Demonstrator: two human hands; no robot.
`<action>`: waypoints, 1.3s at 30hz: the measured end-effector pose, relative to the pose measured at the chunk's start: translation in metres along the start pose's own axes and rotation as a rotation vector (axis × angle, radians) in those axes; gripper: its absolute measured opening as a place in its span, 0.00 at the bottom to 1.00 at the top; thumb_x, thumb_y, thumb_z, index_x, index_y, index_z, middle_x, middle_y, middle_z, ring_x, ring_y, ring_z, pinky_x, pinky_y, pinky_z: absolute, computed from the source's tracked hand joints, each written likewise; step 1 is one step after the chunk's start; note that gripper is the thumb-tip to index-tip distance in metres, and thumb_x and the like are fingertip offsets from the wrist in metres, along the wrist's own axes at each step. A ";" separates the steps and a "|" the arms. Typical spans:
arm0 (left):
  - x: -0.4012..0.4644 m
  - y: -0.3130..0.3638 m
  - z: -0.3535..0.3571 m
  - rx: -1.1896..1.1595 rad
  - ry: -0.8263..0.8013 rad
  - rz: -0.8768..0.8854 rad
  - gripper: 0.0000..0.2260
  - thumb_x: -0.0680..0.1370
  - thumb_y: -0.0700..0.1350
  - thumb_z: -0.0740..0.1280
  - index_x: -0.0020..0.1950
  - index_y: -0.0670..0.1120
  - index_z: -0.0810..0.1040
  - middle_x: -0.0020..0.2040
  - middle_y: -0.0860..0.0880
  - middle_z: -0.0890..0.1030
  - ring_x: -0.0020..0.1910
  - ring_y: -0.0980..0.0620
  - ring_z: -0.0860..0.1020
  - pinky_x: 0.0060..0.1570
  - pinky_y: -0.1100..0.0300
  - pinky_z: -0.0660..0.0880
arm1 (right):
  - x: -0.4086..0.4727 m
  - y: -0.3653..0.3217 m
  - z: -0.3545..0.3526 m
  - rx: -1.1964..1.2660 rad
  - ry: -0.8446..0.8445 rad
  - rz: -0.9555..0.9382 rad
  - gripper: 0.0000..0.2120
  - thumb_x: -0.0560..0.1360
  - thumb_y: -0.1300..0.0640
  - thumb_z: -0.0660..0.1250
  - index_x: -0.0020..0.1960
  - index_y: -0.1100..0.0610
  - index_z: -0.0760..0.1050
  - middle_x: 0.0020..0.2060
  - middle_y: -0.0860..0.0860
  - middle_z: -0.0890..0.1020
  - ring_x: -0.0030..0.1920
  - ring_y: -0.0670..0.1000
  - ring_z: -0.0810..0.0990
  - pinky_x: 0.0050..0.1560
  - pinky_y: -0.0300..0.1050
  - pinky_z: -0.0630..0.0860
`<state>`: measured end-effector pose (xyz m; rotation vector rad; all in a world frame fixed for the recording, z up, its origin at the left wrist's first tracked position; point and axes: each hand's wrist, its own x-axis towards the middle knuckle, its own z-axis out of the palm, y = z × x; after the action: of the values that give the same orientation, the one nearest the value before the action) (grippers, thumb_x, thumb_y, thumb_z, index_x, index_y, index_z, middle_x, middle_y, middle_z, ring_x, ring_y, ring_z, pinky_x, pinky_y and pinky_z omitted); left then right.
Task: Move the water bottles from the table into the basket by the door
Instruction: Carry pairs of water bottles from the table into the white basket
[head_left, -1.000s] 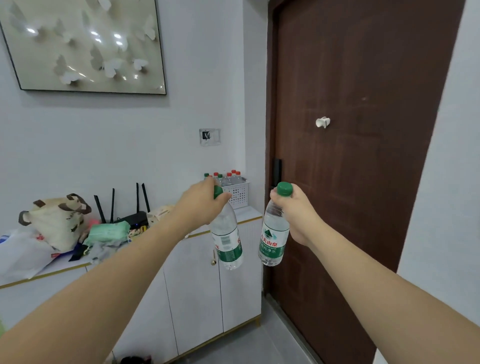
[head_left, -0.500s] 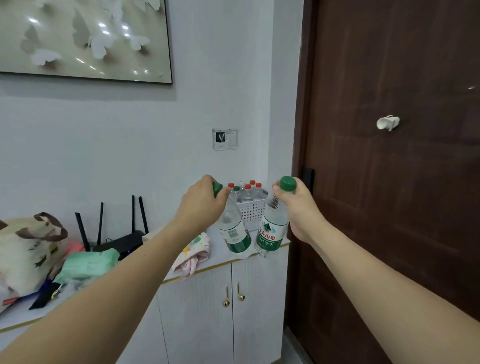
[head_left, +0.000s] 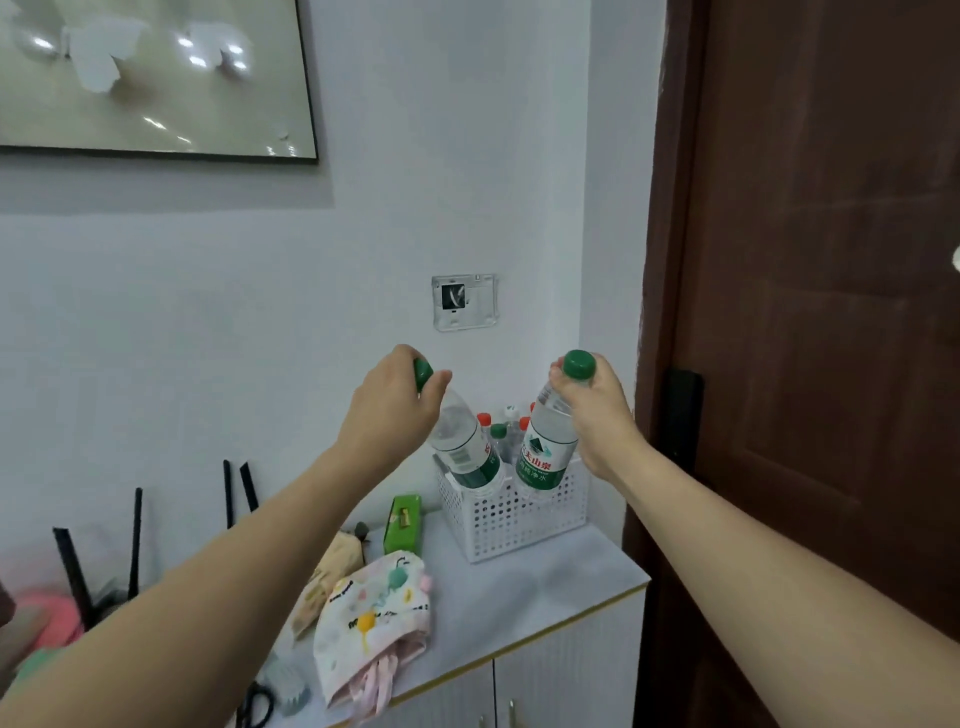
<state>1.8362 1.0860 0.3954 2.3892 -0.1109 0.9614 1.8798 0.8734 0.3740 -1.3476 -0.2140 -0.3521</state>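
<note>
Both arms extended toward white perforated basket (head_left: 511, 512) on cabinet top (head_left: 561, 577), just beside brown door (head_left: 821, 312). Left hand (head_left: 392, 410) curled round neck of left bottle (head_left: 465, 447), fingers wrapped over green cap, thumb pressed at cap's side; bottle tilted, base leaning right, lower end dipped past basket's left rim. Right hand (head_left: 595, 410) gripping neck of right bottle (head_left: 545, 452) just under green cap, cap poking out above fingers; bottle near upright with slight lean, green label with white print facing camera, base below basket's front rim. Can't tell whether either base touches basket floor or other bottles. Two held bottles close together, not clearly touching. Behind them inside basket: several more bottles (head_left: 501, 436), red caps and one green cap visible, standing upright. Left of basket on same top: small green box (head_left: 402, 525), then patterned cloth bundle (head_left: 374, 623) with cartoon print near front edge, beige item partly hidden under left forearm. Farther left, blurred: black router antennas (head_left: 135, 540), pink object (head_left: 52, 618). Scissors handle (head_left: 257, 706) at bottom edge, partly cut off. On wall above basket: small square wall plate (head_left: 464, 301); upper left: framed picture (head_left: 150, 78) with white shapes and glare spots. Black lock body (head_left: 683, 410) on door edge, just right of right hand. Cabinet doors below top white with gold trim strip along edge
</note>
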 end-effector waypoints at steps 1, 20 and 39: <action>0.010 -0.008 0.010 -0.008 0.000 0.006 0.11 0.81 0.53 0.64 0.49 0.47 0.69 0.39 0.54 0.72 0.38 0.51 0.71 0.39 0.55 0.64 | 0.013 0.007 0.004 -0.005 0.003 -0.005 0.04 0.77 0.58 0.68 0.49 0.51 0.74 0.43 0.47 0.80 0.43 0.46 0.78 0.45 0.43 0.74; 0.133 -0.125 0.184 0.033 -0.559 0.080 0.10 0.80 0.53 0.66 0.48 0.47 0.72 0.39 0.52 0.77 0.37 0.55 0.74 0.33 0.59 0.68 | 0.165 0.186 0.035 -0.352 -0.164 0.186 0.07 0.76 0.53 0.70 0.52 0.48 0.75 0.50 0.46 0.81 0.52 0.46 0.79 0.51 0.42 0.74; 0.104 -0.160 0.240 0.023 -0.770 0.203 0.08 0.78 0.46 0.67 0.49 0.43 0.72 0.45 0.49 0.72 0.44 0.49 0.72 0.43 0.56 0.68 | 0.168 0.249 0.012 -0.813 -0.328 0.124 0.10 0.69 0.54 0.76 0.42 0.47 0.74 0.46 0.47 0.74 0.42 0.45 0.75 0.41 0.37 0.69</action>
<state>2.1040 1.1083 0.2481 2.6726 -0.6339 0.0685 2.1279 0.9090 0.2077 -2.2139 -0.2712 -0.1014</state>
